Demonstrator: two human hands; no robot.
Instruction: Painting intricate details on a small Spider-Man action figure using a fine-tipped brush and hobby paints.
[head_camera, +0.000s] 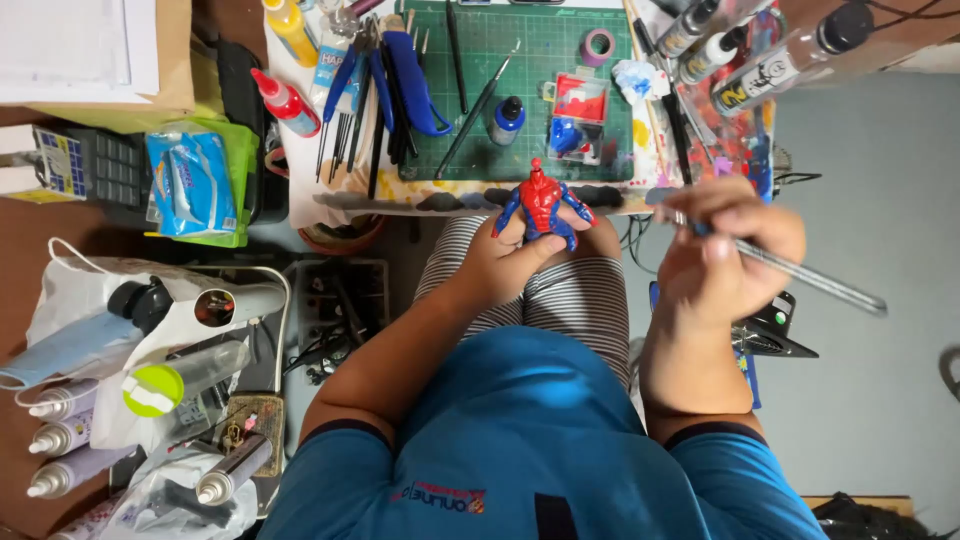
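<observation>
The red-and-blue figurine (541, 208) sits upright in my left hand (505, 262), just on the near side of the green cutting mat (520, 110) and over my striped lap. I have the fingers curled shut around its legs and lower body, thumb across the front, so the torso stands free of the grip and faces up toward the camera; I judge that hold keeps the painted upper part untouched and turnable. My right hand (728, 255) is closed around a thin paintbrush (790, 268), pinched near the front end like a pen, with the long metal-looking handle running out to the right, away from the mat. The tip points toward the figurine but stays apart from it; the bristles themselves are hidden by my fingers.

The cutting mat covers the middle of a cluttered desk. On it lie a small dark paint bottle (507, 118), a roll of purple tape (599, 45) and spare brushes, all close to the figurine, I'd say for easy reach. Left of the mat are blue-handled pliers (410, 80) and a red-capped glue bottle (287, 103); right of it, a paint-smeared palette area and several large spray bottles (780, 65). Far left of the mat, down on the floor, lie more spray cans (60, 440), a white bag and a pack of wipes (192, 180). Right of the mat the floor is plain grey.
</observation>
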